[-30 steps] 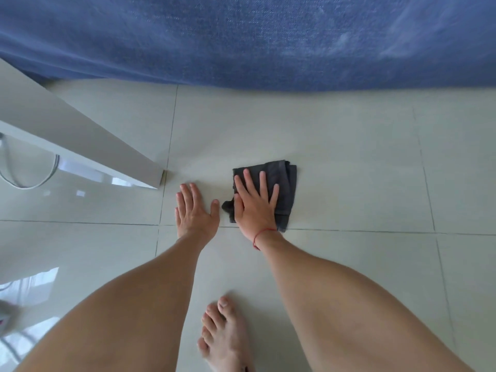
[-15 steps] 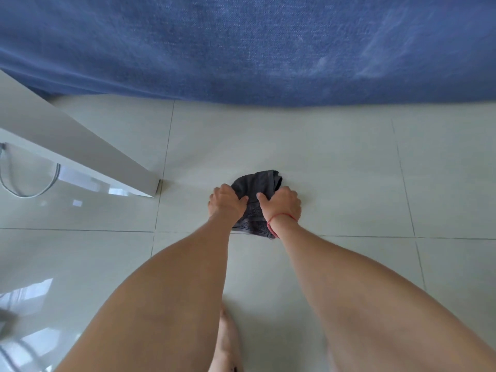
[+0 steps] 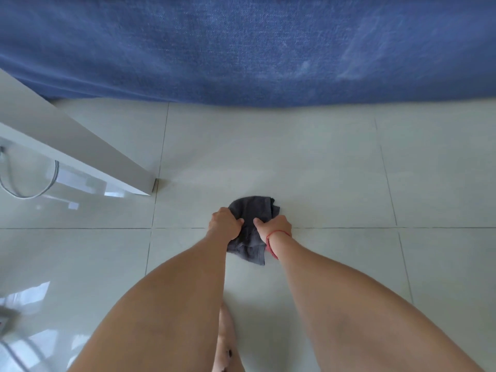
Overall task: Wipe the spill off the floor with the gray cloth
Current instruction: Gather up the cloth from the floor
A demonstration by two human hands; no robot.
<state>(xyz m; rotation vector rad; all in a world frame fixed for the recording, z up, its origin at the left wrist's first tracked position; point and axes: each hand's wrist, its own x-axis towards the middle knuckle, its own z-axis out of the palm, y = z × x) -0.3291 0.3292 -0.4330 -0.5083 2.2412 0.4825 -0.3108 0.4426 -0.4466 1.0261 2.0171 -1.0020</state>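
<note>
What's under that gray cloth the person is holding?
Pale floor tile shows all around the gray cloth. The left hand and right hand bunch it from both sides. Whether any spill lies beneath is hidden; none shows around it.

1. Both forearms (image 3: 188,288) are bare, with no sleeves.
2. A thin red string bracelet (image 3: 277,233) circles the right wrist.
3. A bare foot (image 3: 226,342) shows dark toenail marks.
</note>
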